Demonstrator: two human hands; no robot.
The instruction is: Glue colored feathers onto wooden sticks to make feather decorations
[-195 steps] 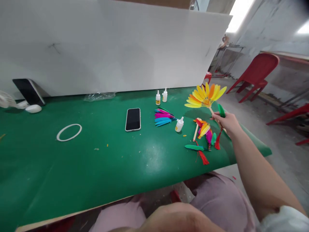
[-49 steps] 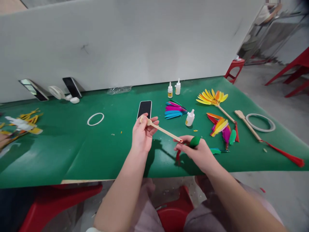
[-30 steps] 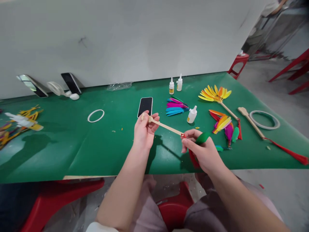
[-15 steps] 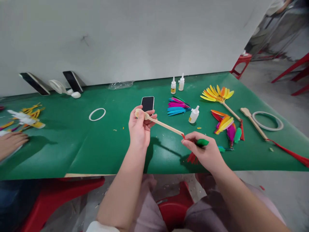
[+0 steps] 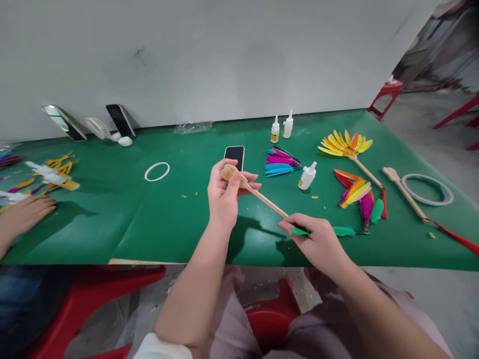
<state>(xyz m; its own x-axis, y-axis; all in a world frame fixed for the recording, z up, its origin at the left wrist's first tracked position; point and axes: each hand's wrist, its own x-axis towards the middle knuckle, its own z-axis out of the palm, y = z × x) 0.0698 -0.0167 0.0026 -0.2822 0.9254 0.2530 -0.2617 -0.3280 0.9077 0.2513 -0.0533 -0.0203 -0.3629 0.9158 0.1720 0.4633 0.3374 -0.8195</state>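
Amber-blotched wooden stick (image 5: pixel 266 200) | your left hand (image 5: pixel 223 198) is pinching its head | your right hand (image 5: pixel 318 243) is gripping its end, green feather (image 5: pixel 299 231)

Bare green table (image 5: pixel 179 219) is lying open to your left, between the white ring (image 5: pixel 157 171) and the table's front edge. To your right, a glue bottle (image 5: pixel 307 176), loose feathers (image 5: pixel 355 193) and a feather fan (image 5: pixel 348 144) are crowding the way; behind, a white board (image 5: pixel 224 60) is blocking reach.

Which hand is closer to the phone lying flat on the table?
The left. The left hand is just in front of the phone, hiding its near end; the right hand is farther off, to the right.
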